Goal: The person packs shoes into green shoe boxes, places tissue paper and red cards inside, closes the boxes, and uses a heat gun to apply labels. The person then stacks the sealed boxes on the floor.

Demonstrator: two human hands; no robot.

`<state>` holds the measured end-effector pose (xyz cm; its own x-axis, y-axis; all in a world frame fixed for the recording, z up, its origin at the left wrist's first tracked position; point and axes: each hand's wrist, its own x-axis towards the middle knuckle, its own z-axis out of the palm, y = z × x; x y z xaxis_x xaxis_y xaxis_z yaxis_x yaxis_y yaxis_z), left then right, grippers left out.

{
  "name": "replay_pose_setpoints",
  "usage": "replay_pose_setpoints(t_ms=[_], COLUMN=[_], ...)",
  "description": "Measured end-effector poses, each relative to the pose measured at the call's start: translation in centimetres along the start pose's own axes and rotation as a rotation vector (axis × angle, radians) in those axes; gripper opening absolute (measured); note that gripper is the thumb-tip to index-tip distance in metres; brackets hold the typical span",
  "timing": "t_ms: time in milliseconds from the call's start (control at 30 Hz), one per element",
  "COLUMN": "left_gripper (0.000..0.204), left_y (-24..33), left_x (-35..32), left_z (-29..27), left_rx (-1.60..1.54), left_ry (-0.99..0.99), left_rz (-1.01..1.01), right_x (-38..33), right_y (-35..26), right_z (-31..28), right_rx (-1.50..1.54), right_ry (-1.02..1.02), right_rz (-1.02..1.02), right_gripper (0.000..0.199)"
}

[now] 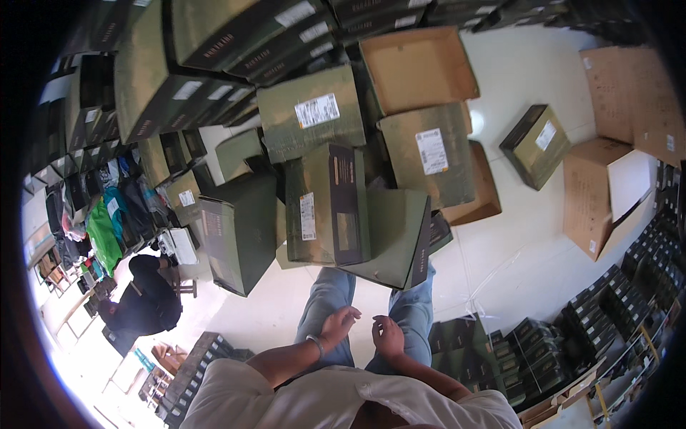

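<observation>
My left hand (339, 325), with a band round its wrist, is over my left thigh, fingers loosely stretched and holding nothing. Over the right thigh, my right hand (387, 337) has its fingers slightly bent and apart, also with nothing in them. The hands do not touch each other. Nearest beyond them is a pile of green shoebox-like cartons: a tilted one with a white label (311, 204), a plain green panel (391, 232) leaning by my knees, and a dark green carton (239, 232) at the left.
Two labelled cartons, one green (314, 111) and one brownish (429, 154), and an open brown box (418, 68) lie farther back. A single carton (536, 146) rests on the pale floor at right, near large cardboard boxes (597, 193). A person in dark clothes (146, 297) is at left.
</observation>
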<state>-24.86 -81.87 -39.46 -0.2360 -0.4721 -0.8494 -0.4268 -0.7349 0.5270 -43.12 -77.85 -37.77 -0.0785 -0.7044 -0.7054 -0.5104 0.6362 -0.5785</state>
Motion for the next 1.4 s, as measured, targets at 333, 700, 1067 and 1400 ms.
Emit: replay_pose_setpoints(t_ms=[333,700,1067,1400], left_gripper=[0.040,0.035,0.036,0.047], left_y=[-0.8,-4.5,-31.6,-37.2], left_x=[-3.0,-22.5,-28.7,-43.0], left_z=[-4.1,8.7,43.7,43.6], left_rx=[-0.570,-1.150,-1.221,-1.407], left_ry=[0.203,1.019,1.067,1.518], left_rz=[-0.213,0.033,-0.718,-0.349], right_x=[1.0,13.6,2.6,-17.9], right_y=[3.9,4.1,0.2,-6.9], right_z=[-9.5,-36.5,-11.6,21.2], right_rx=[-0.017,-0.781,-1.101,-1.656], right_ry=[0.181,-0.074,-0.754,-1.075], right_rz=[-0.095,-0.153,-0.460,-1.244], right_gripper=[0.022,0.033,0.032,0.031])
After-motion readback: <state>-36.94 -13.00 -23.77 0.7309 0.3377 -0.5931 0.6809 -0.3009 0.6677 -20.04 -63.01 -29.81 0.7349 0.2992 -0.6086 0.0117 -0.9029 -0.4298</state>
